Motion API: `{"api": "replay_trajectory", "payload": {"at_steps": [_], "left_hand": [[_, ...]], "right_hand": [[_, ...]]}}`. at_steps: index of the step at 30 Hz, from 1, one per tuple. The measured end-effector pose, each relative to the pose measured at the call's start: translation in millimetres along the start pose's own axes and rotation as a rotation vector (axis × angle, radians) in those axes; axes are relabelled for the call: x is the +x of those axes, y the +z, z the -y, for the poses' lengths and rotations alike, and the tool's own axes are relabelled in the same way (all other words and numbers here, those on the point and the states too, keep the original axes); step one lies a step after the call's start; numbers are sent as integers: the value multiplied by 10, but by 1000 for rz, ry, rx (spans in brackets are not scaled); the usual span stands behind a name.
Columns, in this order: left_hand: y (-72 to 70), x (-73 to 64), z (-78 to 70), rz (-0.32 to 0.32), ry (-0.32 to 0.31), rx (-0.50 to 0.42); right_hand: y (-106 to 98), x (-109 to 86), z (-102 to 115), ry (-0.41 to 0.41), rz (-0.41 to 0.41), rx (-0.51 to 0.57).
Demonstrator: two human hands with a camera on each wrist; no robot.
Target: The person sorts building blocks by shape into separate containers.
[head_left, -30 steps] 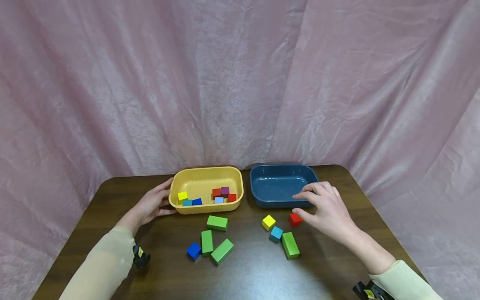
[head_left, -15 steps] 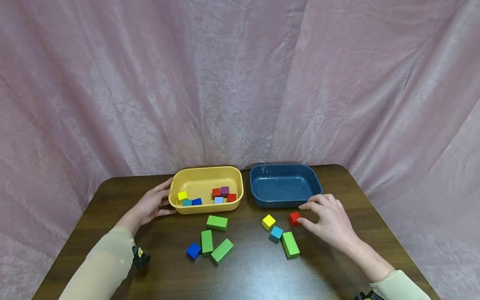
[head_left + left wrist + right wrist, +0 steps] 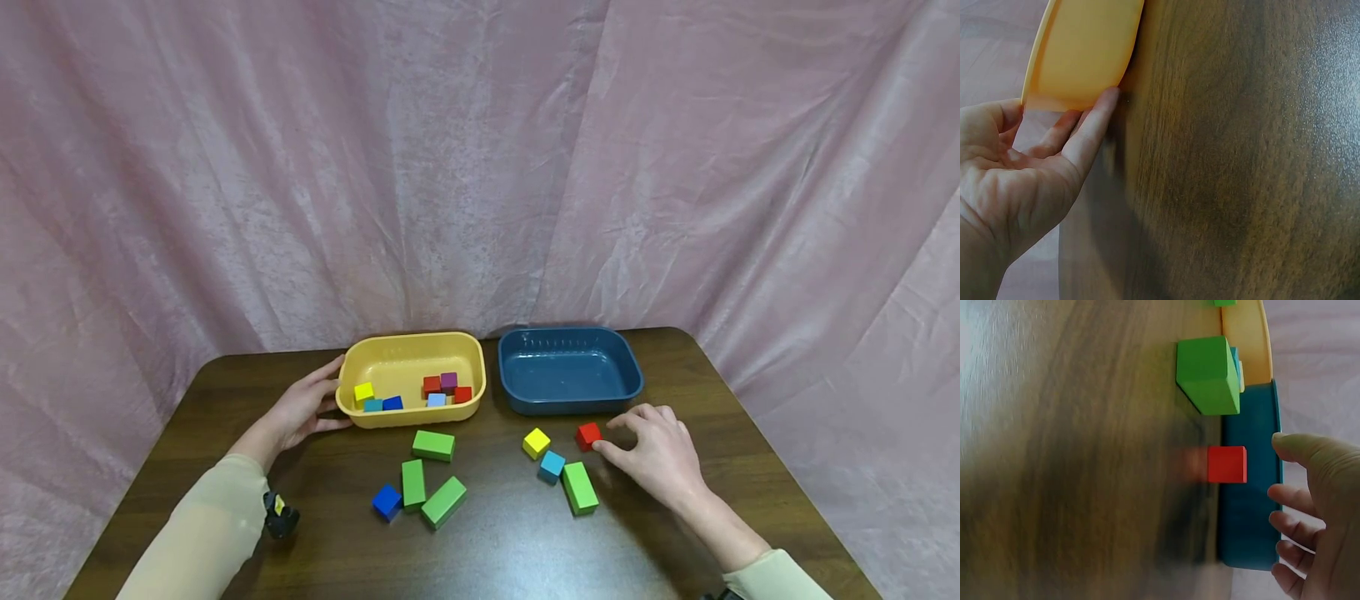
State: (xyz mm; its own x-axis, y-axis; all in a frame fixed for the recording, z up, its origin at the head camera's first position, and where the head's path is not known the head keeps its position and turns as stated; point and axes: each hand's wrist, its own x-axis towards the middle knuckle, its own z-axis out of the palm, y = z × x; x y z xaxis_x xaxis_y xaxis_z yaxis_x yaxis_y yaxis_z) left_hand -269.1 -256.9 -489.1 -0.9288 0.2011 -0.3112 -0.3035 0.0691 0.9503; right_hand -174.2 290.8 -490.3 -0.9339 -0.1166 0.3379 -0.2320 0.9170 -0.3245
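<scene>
In the head view, my left hand (image 3: 306, 407) rests at the left end of the yellow tray (image 3: 408, 420); its fairly straight, spread fingers touch the outer wall, as the left wrist view also shows. Colored cubes lie inside this tray, including a yellow cube (image 3: 363, 392) and a purple cube (image 3: 448, 381). My right hand (image 3: 660, 454) hovers just right of a red cube (image 3: 588, 436), thumb tip close beside it and fingers apart. In the right wrist view, nothing lies between those fingers, and the red cube (image 3: 1227, 464) sits on the table.
The dark blue tray (image 3: 570, 407) stands beside the yellow one. Near the red cube lie a yellow cube (image 3: 536, 443), a light blue cube (image 3: 552, 467) and a green block (image 3: 580, 488). Further left are a blue cube (image 3: 387, 502) and three green blocks (image 3: 444, 502). A pink curtain (image 3: 480, 167) hangs behind.
My right hand has come down and toward me, from over the blue tray's front right corner to beside the red cube. The left hand stays at the yellow tray.
</scene>
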Motion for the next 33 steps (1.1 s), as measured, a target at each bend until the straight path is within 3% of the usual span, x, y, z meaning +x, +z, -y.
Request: {"api": "replay_trajectory", "payload": {"at_steps": [6,18,33], "left_hand": [[-6,-3,-13,-5,-4,0],[3,-10,-36,-12,-13,3],[23,-8,-24,2,-12,6]], "right_hand": [[91,-20,13,60,-1,-58],[248,30,62,91,16,-140],[321,34,55,63,-35,-154]]}}
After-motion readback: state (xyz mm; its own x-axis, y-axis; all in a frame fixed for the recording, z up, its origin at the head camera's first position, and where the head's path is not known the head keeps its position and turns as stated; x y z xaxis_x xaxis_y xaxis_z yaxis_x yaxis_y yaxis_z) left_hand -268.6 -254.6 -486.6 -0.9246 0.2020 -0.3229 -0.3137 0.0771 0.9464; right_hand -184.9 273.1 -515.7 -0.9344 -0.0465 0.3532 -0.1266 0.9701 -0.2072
